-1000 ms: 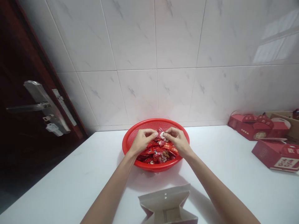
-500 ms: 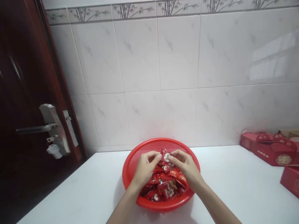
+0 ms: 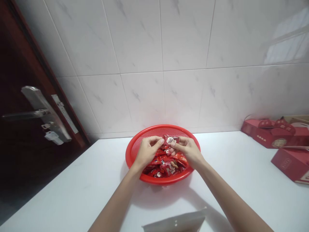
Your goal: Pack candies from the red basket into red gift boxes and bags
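Both my hands are over a round red plastic basket (image 3: 131,154) with a perforated wall. Between them is a small red wrapped candy (image 3: 171,140) with a white round label and dark characters. The thumb and fingers of my left hand (image 3: 150,149) pinch its left end. My right hand (image 3: 187,149) pinches the right end. Below, several red wrapped candies (image 3: 166,167) are heaped in the basket. A brown piece (image 3: 174,165), perhaps a peanut, shows among them.
The basket stands on a white table (image 3: 96,180) against a tiled wall. Red gift boxes (image 3: 265,132) sit at the right, with another red box (image 3: 289,164) nearer. A greyish open box edge (image 3: 176,222) shows at the bottom. A dark door with a handle (image 3: 41,112) is at the left.
The view has tilted down, bringing the greyish box edge in at the bottom. Both hands still hold the candy, which has turned from slanted to nearly level.
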### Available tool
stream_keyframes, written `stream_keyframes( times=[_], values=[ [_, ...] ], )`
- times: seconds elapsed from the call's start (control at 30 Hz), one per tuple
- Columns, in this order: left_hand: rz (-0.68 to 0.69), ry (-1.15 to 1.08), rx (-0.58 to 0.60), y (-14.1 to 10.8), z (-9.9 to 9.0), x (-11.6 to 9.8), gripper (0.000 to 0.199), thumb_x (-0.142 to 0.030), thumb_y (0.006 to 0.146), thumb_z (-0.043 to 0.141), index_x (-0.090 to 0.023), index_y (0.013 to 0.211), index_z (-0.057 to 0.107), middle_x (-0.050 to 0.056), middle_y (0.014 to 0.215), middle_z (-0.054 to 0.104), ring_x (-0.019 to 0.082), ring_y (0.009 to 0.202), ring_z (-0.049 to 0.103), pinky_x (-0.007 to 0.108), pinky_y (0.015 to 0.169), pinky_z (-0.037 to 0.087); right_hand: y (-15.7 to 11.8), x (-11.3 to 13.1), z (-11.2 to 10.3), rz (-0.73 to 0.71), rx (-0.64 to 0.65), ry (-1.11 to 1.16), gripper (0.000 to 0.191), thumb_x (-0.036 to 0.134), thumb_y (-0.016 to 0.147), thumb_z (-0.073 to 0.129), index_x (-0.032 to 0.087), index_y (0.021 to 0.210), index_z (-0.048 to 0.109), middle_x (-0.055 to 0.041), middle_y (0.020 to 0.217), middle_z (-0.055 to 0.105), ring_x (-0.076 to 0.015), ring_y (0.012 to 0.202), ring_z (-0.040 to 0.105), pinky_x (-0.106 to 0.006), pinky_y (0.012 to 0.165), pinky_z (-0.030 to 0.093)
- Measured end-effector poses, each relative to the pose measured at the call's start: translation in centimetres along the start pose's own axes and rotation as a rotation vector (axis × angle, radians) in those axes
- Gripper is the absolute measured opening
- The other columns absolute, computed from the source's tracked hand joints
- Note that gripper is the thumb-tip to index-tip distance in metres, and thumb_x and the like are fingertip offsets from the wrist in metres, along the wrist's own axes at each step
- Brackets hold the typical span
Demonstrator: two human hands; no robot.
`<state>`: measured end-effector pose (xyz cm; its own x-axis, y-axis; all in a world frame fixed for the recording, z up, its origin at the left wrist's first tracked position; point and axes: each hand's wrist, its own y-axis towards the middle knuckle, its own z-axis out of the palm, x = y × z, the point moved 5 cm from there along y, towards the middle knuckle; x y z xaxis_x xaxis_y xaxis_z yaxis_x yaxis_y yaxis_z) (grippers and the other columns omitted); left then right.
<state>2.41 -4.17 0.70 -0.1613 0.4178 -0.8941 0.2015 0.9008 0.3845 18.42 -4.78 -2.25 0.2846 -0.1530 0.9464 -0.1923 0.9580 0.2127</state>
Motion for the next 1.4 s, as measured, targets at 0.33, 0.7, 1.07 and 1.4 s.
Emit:
stream_keyframes(
  times=[0.33, 0.7, 1.07, 1.4],
  values=[
    [-0.031, -0.019, 0.004, -0.1, 0.1, -0.3, 0.035, -0.050, 0.078, 0.070, -0.015, 0.080, 0.074, 0.007, 0.082, 0.077, 0.023, 0.081, 0.070, 0.032, 0.078, 0.056, 0.1, -0.2, -0.3, -0.033, 0.068, 0.010, 0.033, 0.040, 0.069, 0.086, 0.015, 0.086, 0.075, -0.0028, 0.069, 0.071, -0.0129, 0.060, 0.064, -0.027, 0.061, 0.052],
    [-0.207, 0.496, 0.078, 0.5, -4.3, 2.8, 0.030, -0.037, 0.077, 0.066, -0.020, 0.098, 0.079, 0.010, 0.113, 0.077, 0.032, 0.108, 0.069, 0.036, 0.093, 0.050, -0.1, 0.1, -0.7, 0.082, -0.133, -0.089, 0.021, 0.027, 0.064, 0.077, 0.019, 0.062, 0.057, -0.0017, 0.070, 0.068, -0.0174, 0.067, 0.066, -0.032, 0.066, 0.053],
    [-0.452, 0.929, 0.556, -0.7, -3.3, 5.1, 0.092, -0.042, 0.057, 0.082, -0.026, 0.144, 0.056, 0.016, 0.138, 0.063, 0.038, 0.120, 0.062, 0.037, 0.092, 0.048, 0.0, -0.1, -0.6, 0.134, -0.151, -0.206, 0.017, 0.020, 0.063, 0.065, 0.023, 0.072, 0.050, 0.0020, 0.061, 0.064, -0.0160, 0.061, 0.064, -0.030, 0.061, 0.051],
    [-0.398, 0.863, 0.569, -0.8, -3.2, 4.4, 0.080, -0.034, 0.053, 0.083, -0.029, 0.131, 0.065, 0.009, 0.117, 0.071, 0.032, 0.102, 0.067, 0.032, 0.077, 0.050, 0.1, -2.8, -1.1, 0.219, -0.037, -0.440, 0.031, 0.012, 0.063, 0.062, 0.024, 0.092, 0.063, 0.0074, 0.055, 0.055, -0.0140, 0.047, 0.054, -0.028, 0.050, 0.043]
  ],
)
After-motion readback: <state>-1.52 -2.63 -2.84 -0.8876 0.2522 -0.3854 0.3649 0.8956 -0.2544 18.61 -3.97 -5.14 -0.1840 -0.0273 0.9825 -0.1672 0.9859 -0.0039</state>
